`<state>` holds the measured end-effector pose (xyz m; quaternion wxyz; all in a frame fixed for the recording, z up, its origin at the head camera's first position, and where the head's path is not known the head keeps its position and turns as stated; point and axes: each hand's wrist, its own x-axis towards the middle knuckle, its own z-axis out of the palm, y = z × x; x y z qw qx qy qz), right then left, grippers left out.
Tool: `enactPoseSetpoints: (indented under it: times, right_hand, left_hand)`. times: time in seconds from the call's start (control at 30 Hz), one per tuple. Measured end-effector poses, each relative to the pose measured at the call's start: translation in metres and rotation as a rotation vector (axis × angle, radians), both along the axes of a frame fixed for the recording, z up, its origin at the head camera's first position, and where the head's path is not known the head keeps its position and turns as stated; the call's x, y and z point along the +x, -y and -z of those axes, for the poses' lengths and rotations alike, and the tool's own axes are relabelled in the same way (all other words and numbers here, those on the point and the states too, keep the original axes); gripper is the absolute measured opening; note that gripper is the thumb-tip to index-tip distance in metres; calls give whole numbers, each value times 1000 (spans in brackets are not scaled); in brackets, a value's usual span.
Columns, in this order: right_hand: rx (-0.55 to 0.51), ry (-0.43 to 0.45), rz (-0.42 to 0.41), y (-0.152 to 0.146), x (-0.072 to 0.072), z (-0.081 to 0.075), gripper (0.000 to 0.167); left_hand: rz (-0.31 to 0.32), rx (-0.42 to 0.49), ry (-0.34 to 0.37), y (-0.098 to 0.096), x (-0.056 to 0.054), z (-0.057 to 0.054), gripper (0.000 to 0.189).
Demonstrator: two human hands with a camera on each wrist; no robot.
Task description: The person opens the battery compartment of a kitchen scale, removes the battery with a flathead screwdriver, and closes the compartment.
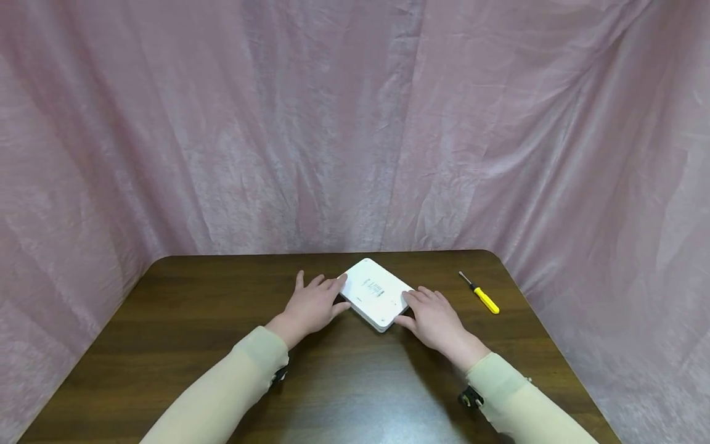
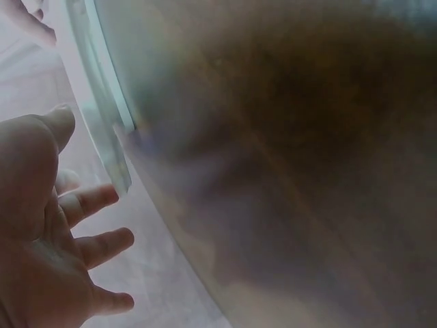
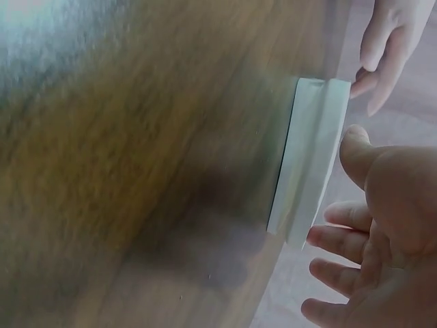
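Note:
A white flat rectangular device [image 1: 377, 297] with rounded corners lies on the table, turned at an angle, with a printed label facing up. My left hand [image 1: 312, 304] is at its left side, fingers spread and forefinger on the edge. At the right side, my right hand [image 1: 435, 320] touches the edge with its fingertips, its thumb by the near corner. Seen side-on in the left wrist view, the device [image 2: 99, 89] has a stepped edge, and the left thumb stands apart from it. In the right wrist view, the right fingers lie extended along the device [image 3: 317, 154].
A screwdriver [image 1: 485, 299] with a yellow handle lies to the right of my right hand. The dark wooden table [image 1: 222, 296] has its far edge just behind the device. Pink curtains [image 1: 333, 123] hang behind the table and along its sides.

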<state>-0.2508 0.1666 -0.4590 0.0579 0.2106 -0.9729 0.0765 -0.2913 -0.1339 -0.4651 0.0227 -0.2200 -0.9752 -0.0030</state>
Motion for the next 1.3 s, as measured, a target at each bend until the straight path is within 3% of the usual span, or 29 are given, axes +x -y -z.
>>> enactPoseSetpoints:
  times: [0.33,0.67,1.3]
  right_hand:
    - [32,91,15,-6,-15,0,67]
    - [37,106,3,-9,-27,0,65]
    - [37,99,-1,-10,-35,-3,62]
  left_hand:
    - [29,10,-62,-1,16,6,76]
    - [69,30,-100,-1,33,9,76]
    - [146,54,-157,-5,61,9,71]
